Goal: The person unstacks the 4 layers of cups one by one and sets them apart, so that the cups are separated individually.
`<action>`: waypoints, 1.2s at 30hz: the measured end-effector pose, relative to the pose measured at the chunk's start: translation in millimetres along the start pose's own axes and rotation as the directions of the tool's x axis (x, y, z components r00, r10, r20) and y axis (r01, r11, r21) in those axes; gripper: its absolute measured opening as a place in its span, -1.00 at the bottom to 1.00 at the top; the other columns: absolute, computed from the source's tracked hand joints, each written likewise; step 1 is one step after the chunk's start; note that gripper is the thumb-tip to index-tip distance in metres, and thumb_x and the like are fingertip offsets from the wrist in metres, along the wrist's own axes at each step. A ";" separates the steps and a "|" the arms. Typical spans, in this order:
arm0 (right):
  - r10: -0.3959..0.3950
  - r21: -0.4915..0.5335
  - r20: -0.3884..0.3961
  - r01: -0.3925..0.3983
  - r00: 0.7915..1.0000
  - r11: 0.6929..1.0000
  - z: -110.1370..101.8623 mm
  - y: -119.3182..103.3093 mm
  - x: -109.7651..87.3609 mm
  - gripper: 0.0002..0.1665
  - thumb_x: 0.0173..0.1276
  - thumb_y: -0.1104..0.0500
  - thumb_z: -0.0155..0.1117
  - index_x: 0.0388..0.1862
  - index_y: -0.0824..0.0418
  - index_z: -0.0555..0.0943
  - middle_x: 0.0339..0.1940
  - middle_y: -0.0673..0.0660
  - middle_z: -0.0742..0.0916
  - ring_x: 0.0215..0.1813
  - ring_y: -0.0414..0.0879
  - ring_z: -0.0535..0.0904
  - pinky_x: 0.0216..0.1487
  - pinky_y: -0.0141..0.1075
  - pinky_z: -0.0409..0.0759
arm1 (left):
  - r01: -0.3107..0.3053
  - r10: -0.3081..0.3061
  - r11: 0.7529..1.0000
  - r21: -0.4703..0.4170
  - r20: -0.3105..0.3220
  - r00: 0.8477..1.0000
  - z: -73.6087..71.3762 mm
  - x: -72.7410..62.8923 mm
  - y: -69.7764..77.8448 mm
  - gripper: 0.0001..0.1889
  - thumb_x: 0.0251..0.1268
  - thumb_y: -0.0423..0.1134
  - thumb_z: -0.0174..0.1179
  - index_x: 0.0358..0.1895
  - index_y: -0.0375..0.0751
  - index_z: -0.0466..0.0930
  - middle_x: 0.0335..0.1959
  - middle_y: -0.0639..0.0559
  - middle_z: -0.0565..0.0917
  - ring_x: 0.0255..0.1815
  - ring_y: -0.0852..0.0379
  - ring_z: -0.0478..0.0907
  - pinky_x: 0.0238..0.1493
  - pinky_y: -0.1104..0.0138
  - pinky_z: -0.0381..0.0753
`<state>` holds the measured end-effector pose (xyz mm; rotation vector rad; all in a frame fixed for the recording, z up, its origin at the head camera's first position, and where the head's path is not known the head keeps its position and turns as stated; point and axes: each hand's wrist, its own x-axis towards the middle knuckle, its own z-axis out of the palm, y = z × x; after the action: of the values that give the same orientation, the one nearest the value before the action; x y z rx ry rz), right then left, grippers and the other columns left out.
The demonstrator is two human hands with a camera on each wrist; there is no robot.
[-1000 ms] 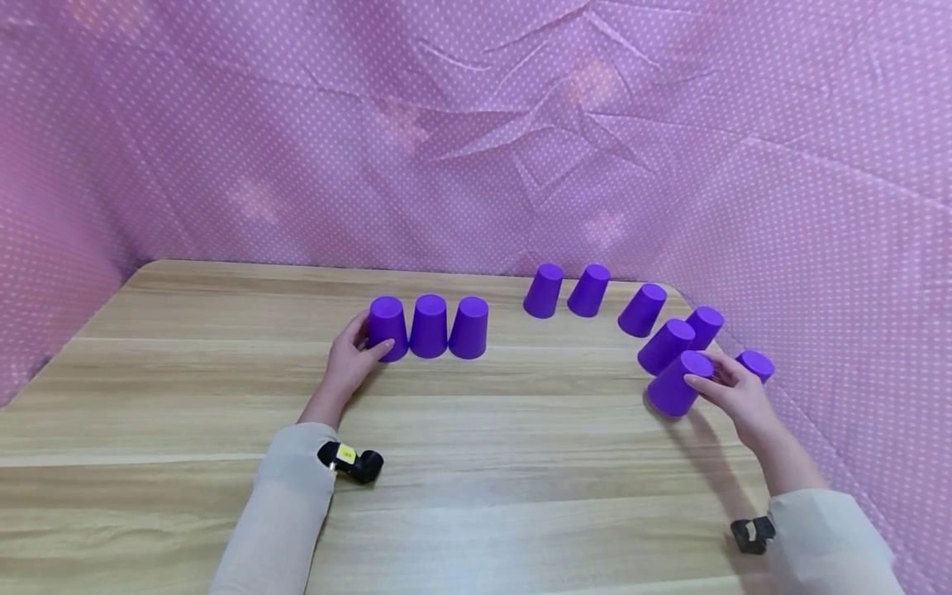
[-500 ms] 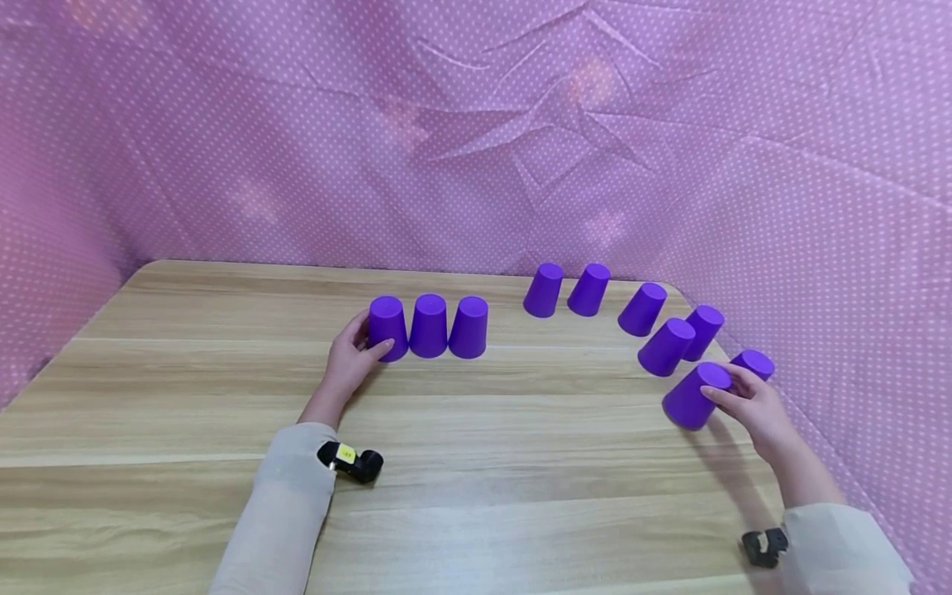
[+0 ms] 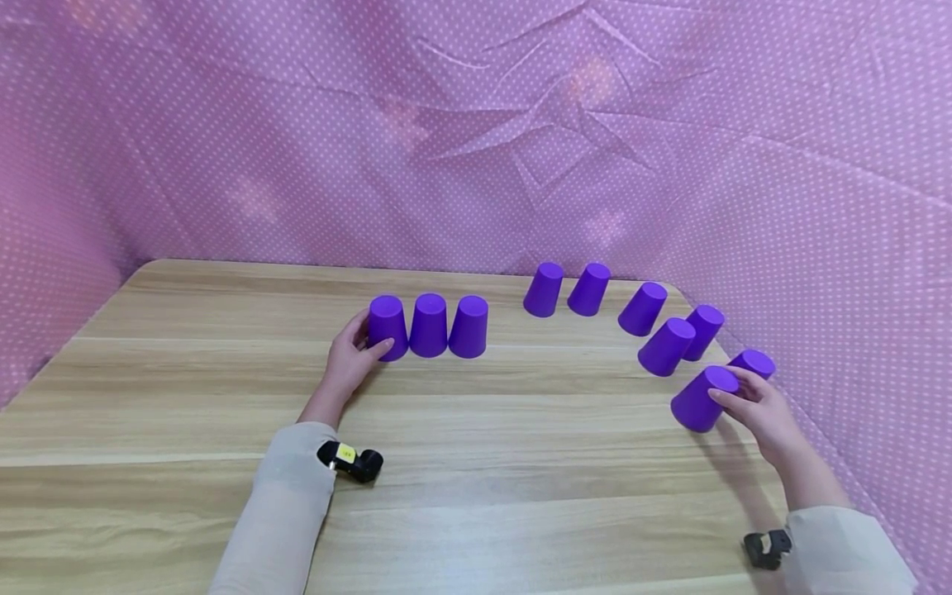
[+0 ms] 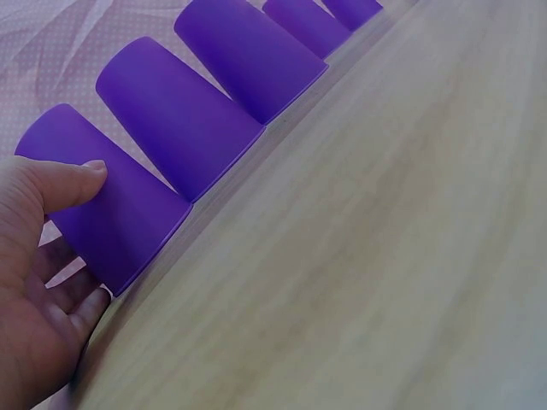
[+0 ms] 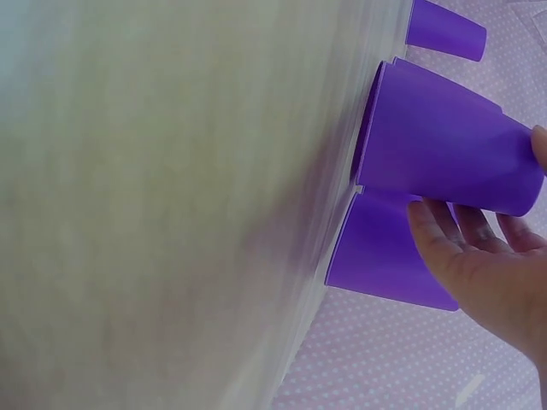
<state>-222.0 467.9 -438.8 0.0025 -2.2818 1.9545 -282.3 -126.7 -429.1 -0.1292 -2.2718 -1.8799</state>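
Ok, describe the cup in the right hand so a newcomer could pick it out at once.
Start at the table and go to its right side, where several upside-down purple cups form a loose group. The cup is the group's nearest to the wearer. Unlike its neighbours there, it is gripped by the right hand.

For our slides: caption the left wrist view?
Left hand holds a purple tapered cup, inverted on a wood-grain table, beside matching cups.

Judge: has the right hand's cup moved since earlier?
Yes: that cup shifted rightward and slightly down the head view, away from the three-cup row.
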 end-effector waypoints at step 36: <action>0.029 -0.177 0.078 -0.015 0.997 0.984 -16.5 -14.9 17.0 -0.28 0.17 0.22 0.18 0.28 0.17 0.14 0.05 0.00 0.46 -0.08 -0.31 0.44 -0.18 -0.42 0.48 | 0.006 -0.006 1.000 0.005 0.002 1.000 -0.6 0.3 1.2 -0.33 0.05 -0.41 0.16 0.26 -0.34 0.07 0.18 -0.33 0.21 0.20 -0.12 0.13 0.19 0.19 0.14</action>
<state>-235.8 483.2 -419.9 0.0391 -2.5093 1.7860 -282.3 -127.0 -427.7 -0.1238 -2.2809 -1.8783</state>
